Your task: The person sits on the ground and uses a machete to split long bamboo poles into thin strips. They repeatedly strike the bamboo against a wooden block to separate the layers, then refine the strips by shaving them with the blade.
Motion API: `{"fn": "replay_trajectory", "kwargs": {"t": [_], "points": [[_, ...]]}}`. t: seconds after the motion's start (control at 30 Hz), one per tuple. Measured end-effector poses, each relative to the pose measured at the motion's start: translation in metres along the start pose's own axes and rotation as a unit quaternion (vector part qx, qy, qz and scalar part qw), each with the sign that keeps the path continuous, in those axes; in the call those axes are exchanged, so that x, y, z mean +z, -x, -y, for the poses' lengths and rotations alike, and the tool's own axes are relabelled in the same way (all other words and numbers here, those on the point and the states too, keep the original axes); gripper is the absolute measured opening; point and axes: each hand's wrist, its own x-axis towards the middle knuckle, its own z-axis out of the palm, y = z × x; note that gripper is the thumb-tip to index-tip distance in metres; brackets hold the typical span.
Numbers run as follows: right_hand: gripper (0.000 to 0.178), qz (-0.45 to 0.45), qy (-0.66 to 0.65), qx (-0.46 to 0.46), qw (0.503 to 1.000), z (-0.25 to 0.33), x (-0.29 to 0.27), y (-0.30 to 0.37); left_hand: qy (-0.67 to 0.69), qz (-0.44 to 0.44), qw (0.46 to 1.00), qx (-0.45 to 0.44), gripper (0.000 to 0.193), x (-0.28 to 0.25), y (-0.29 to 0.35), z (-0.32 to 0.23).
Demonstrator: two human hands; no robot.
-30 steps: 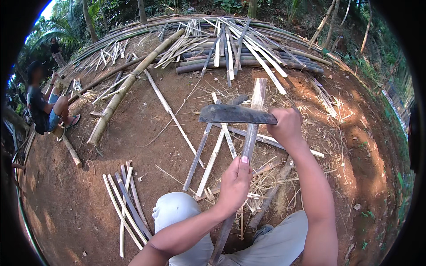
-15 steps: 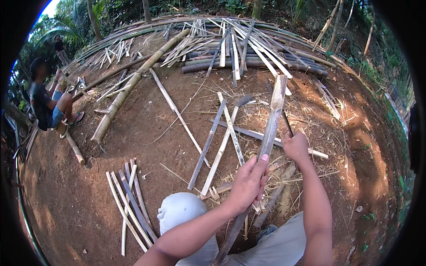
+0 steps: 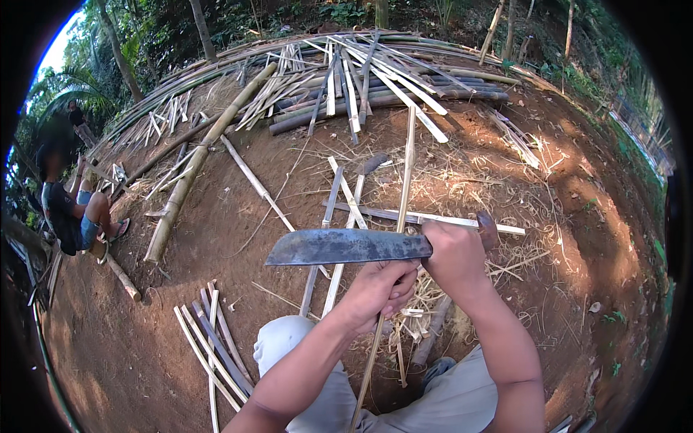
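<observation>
My left hand (image 3: pixel 379 294) is closed around a long bamboo strip (image 3: pixel 408 166), which stands narrow edge toward me and runs from between my legs up and away. In my right hand (image 3: pixel 455 256) is a machete (image 3: pixel 339 247), gripped by its brown handle. Its broad, dark-stained blade lies flat to view, pointing left across the strip, just above my left hand. Whether the blade touches the strip, I cannot tell. Beyond the hands, several split bamboo strips (image 3: pixel 355 191) lie crossed on the soil.
Cut strips (image 3: pixel 216 353) lie in a bundle beside my left knee. Thin shavings (image 3: pixel 462 189) litter the ground ahead. Farther off are a pile of bamboo poles (image 3: pixel 303 124) and one thick pole (image 3: pixel 173 206). A person (image 3: pixel 68 198) sits at the left, with another standing behind.
The machete has swung up from beside the strip and now lies broadside across it. The bamboo strip has turned from its wide face to its narrow edge. My view has shifted slightly right.
</observation>
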Motion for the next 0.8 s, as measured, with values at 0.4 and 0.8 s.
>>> {"fn": "replay_trajectory", "kwargs": {"t": [0.4,0.8], "points": [[0.007,-0.058,-0.004,0.038,0.998,-0.027,0.0,-0.032,-0.078,-0.03,0.996,0.036,0.027,0.017,0.0,0.029],[0.008,0.06,-0.026,-0.027,0.998,-0.017,0.015,-0.012,-0.119,-0.115,0.984,0.071,0.032,0.005,-0.003,0.027]]}}
